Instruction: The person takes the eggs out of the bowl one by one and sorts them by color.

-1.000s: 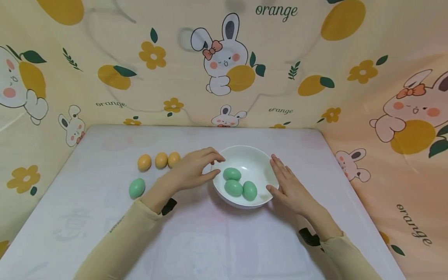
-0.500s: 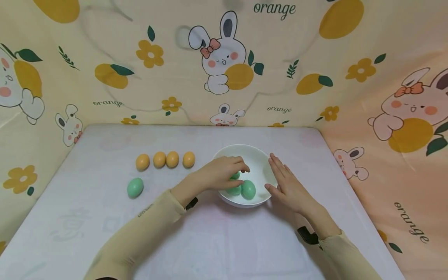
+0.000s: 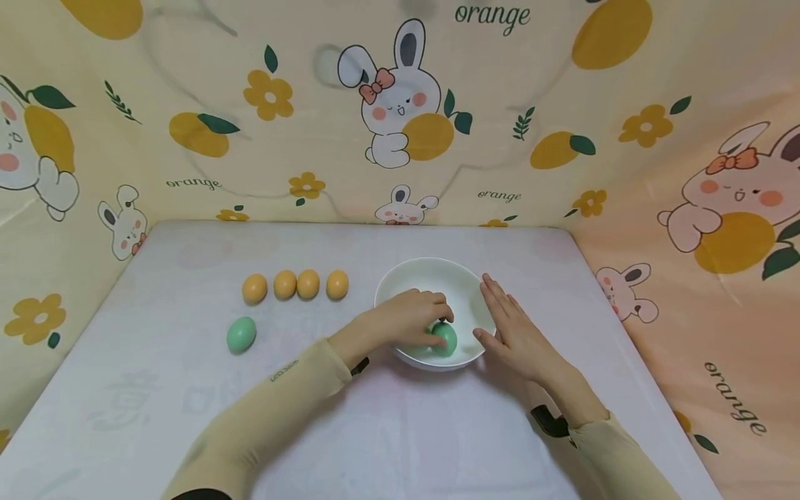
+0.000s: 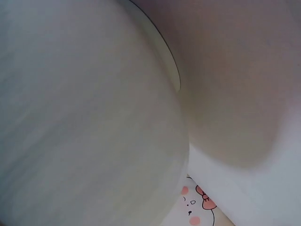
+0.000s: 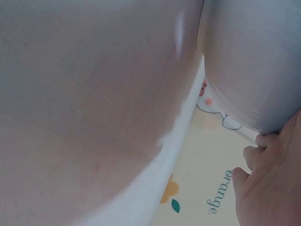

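In the head view, a white bowl stands on the table with green eggs in it. My left hand reaches over its left rim, with thumb and curled fingers around a green egg. The other eggs inside are mostly hidden beneath this hand. Against the bowl's right side lies my right hand, its fingers straight. The right wrist view shows the fingers of my right hand touching the bowl's outer wall. A pale curved surface, seemingly the bowl, fills much of the left wrist view.
Several orange eggs stand in a row left of the bowl. One more green egg lies nearer me at the left. Behind the white table hangs a cloth backdrop printed with rabbits and oranges.
My left hand has moved right from the bowl's left rim into it, and its fingers have come down around a green egg. The right hand has stayed at the bowl's side.
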